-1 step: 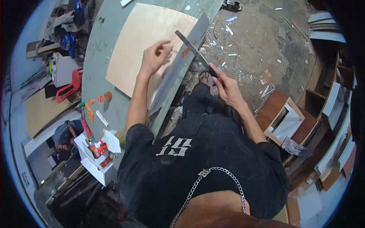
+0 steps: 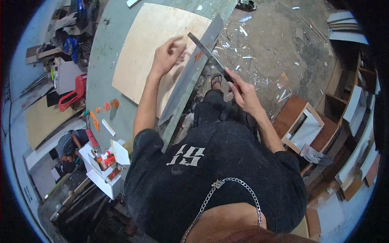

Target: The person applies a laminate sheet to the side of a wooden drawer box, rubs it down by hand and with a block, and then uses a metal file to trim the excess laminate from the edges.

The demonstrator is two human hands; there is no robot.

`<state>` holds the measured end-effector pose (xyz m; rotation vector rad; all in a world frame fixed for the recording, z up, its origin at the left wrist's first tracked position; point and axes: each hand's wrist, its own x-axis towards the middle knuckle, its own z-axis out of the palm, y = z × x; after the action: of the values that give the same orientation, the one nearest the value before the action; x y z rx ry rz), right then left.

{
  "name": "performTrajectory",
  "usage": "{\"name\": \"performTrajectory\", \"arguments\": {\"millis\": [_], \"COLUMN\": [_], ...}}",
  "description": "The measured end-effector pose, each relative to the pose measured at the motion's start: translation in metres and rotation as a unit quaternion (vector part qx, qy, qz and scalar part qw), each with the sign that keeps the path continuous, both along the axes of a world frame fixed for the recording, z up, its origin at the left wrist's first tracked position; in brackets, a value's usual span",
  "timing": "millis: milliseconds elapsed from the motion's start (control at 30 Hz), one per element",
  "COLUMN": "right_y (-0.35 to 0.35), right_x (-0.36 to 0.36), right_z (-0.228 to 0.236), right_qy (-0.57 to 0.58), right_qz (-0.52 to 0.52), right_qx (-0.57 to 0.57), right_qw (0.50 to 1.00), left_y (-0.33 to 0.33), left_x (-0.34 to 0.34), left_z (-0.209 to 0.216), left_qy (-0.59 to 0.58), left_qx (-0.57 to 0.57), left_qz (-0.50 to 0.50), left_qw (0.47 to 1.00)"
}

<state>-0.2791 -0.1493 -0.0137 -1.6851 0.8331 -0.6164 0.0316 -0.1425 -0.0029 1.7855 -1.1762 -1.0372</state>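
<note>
My right hand (image 2: 243, 95) grips the dark handle of a long flat file (image 2: 204, 50). Its blade slants up and left across a long grey strip (image 2: 182, 93) that lies along the workbench's edge. My left hand (image 2: 166, 56) rests with bent fingers on a pale plywood sheet (image 2: 142, 48), right beside the strip and close to the file's tip. It holds nothing that I can see. The plywood lies on the grey-green workbench (image 2: 101, 69).
On the bench's left part are a red-handled tool (image 2: 73, 93), an orange knife (image 2: 94, 120) and a white box of small cans (image 2: 103, 162). Another person crouches at lower left (image 2: 69, 146). Wooden boxes (image 2: 304, 121) stand to the right on a littered floor (image 2: 267, 44).
</note>
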Motion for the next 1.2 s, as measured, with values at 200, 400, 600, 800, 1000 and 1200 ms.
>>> {"name": "performTrajectory", "arguments": {"millis": [200,400,600,800,1000,1200], "right_y": [-0.011,-0.016,-0.015,-0.022,-0.017,-0.020], "right_x": [-0.003,0.020,0.052,0.082,0.089,0.107], "right_z": [-0.002,0.014,0.010,0.008,-0.008,-0.006], "right_qy": [0.080,0.120,0.117,0.090,0.075,0.038], "right_qz": [0.007,0.002,-0.006,0.001,-0.006,-0.015], "right_qx": [0.032,0.047,0.036,0.017,0.032,0.036], "right_qw": [0.996,0.992,0.992,0.996,0.997,0.999], "left_y": [-0.060,-0.053,-0.060,-0.067,-0.069,-0.074], "left_x": [0.014,0.007,0.018,0.014,0.016,0.022], "left_z": [-0.034,-0.049,-0.048,-0.044,-0.050,-0.058], "left_qy": [0.065,0.163,0.140,-0.053,-0.050,-0.001], "left_qx": [-0.012,-0.205,-0.192,-0.192,-0.225,-0.288], "left_qz": [-0.134,-0.031,0.039,0.166,0.207,0.219], "left_qw": [0.989,0.965,0.971,0.966,0.951,0.932]}}
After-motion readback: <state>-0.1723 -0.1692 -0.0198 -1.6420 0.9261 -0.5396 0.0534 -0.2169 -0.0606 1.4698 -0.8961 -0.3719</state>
